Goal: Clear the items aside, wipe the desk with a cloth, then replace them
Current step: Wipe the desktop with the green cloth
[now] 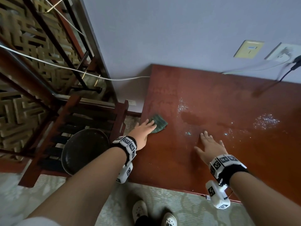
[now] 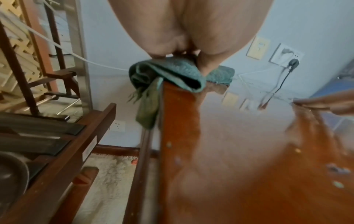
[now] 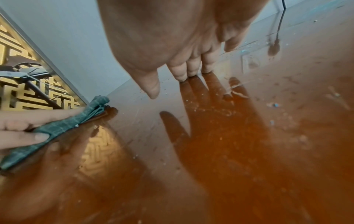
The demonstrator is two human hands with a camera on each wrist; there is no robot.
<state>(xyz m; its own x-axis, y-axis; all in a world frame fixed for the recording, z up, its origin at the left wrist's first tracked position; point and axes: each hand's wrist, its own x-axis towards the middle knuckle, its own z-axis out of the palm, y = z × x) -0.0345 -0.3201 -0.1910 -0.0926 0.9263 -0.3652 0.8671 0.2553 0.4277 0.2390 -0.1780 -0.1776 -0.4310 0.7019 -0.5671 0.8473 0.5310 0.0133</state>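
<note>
A reddish-brown desk [image 1: 211,152] fills the right half of the head view, with wet patches and pale specks [image 1: 266,121] on it. At its left edge lies a crumpled green cloth [image 1: 158,123], partly hanging over the rim [image 2: 145,94]. My left hand [image 1: 144,130] lies flat on the cloth with straight fingers [image 3: 23,119] and presses it down. My right hand [image 1: 209,144] rests flat on the bare desk near the middle, fingers [image 3: 191,66] spread and touching the wood, holding nothing.
A dark round pan [image 1: 84,150] sits on a slatted wooden rack [image 1: 68,121] left of the desk. Wall sockets [image 1: 284,52] with a black plug and cable [image 1: 280,79] are at the back right. A white cord [image 1: 65,67] runs to the left. Carpet and my shoes [image 1: 153,212] are below.
</note>
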